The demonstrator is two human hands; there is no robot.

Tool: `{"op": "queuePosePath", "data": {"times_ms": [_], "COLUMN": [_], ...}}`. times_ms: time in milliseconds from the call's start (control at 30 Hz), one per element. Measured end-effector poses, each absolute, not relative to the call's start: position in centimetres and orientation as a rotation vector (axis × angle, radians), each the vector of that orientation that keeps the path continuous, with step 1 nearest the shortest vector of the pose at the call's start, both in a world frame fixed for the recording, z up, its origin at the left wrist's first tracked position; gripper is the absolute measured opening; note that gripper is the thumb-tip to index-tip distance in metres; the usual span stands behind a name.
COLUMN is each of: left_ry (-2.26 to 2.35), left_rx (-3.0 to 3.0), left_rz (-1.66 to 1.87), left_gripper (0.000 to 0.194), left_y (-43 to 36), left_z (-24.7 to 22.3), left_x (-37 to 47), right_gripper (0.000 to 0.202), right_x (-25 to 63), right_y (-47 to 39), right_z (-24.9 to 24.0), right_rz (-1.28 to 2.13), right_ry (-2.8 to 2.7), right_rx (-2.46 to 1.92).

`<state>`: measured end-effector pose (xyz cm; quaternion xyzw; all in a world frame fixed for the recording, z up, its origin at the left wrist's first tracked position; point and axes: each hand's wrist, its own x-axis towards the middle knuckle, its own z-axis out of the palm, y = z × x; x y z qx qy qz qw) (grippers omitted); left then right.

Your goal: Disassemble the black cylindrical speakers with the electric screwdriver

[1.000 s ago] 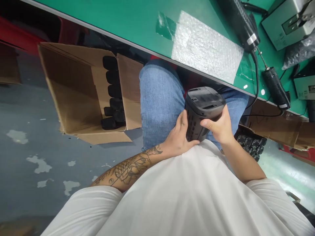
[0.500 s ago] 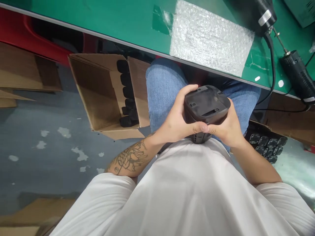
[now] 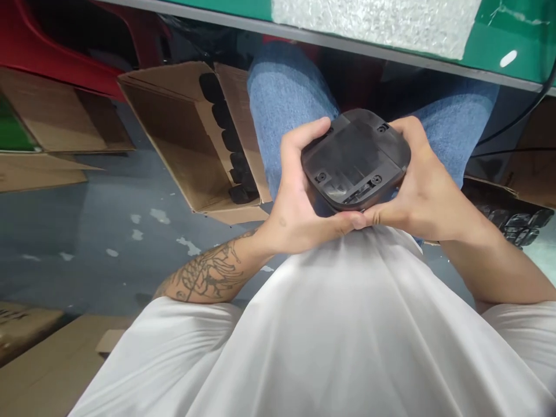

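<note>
A black plastic housing (image 3: 356, 156) with rounded corners and screw holes in its flat face is held above my lap, close to my shirt. My left hand (image 3: 299, 191) grips its left side, fingers on the far left edge and thumb along the near edge. On the right side, my right hand (image 3: 421, 179) is wrapped round the same housing. The two thumb tips meet at its near edge. The underside of the housing is hidden.
A green table (image 3: 512, 40) bears bubble wrap (image 3: 382, 20). An open cardboard box (image 3: 174, 139) with several black parts stands left of my legs. Another box with black parts (image 3: 516, 223) is at the right. A red chair (image 3: 61, 69) is at the upper left.
The housing appears larger and its flat face now points more toward the camera. Both hands still hold it. The view has shifted, so less of the table shows and the tools are out of sight.
</note>
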<state>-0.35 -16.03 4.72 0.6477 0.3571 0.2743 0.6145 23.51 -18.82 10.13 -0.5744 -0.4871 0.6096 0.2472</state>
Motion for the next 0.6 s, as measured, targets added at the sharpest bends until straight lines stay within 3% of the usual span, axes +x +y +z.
{"op": "queuePosePath", "data": {"times_ms": [133,267,433,500,600], "left_ry": [0.741,0.697,0.751,0.802,0.877], "left_rx": [1.486,1.395,1.377,1.399,1.442], "left_rz": [0.695,0.683,0.577,0.57,0.625], "left_gripper": [0.121,0.106,0.129,0.137,0.134], "left_y": [-15.4,-14.5,-14.6,-14.9,-15.4], "left_z": [4.1,3.5,4.1,4.4,5.0], "left_x": [-0.3,-0.3,-0.2,0.0,0.5], "right_gripper": [0.113,0.117,0.143,0.145,0.142], "right_x": [23.6,24.5,25.3,25.4,25.6], "right_y": [-19.1,-18.2,-17.1,-17.2,-17.7], "right_z": [9.1,8.2,9.2,9.6,10.2], "right_rz": [1.566,1.68,1.658,1.628,1.617], "right_ry": [-1.347,-1.326,-1.259,-1.283,-1.38], "right_rx": [-1.606,-1.468,-1.486,-1.52,-1.55]}}
